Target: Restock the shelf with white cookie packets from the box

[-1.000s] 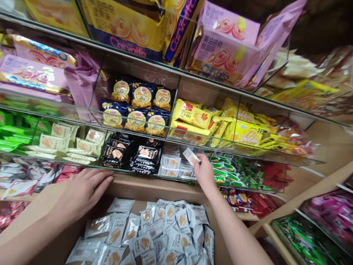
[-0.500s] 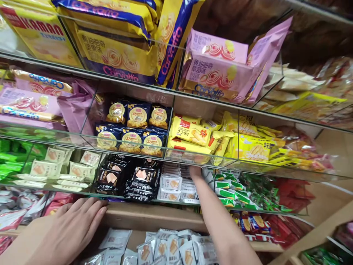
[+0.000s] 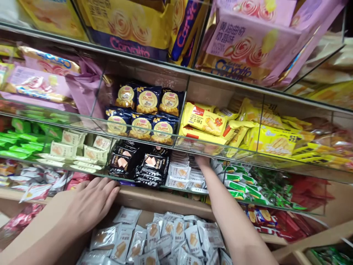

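A: What are the hands doing?

B: The left hand point(image 3: 89, 202) lies flat, fingers spread, on the rim of the cardboard box point(image 3: 154, 198) that holds loose white wafer packets point(image 3: 165, 237). The right hand point(image 3: 202, 161) is reached deep into the glass shelf point(image 3: 193, 145) bay just beyond the box; its fingers are hidden, so I cannot tell whether they are pinching anything

A: What's around that hand?

B: The shelved white wafer packets point(image 3: 179, 171) touch it on its left, black packets point(image 3: 150, 165) lie further left, green ones point(image 3: 237, 182) to its right

A: How to do it well?

B: I'd judge: lay packets flat and square on the stack, labels forward, and keep the box steadied
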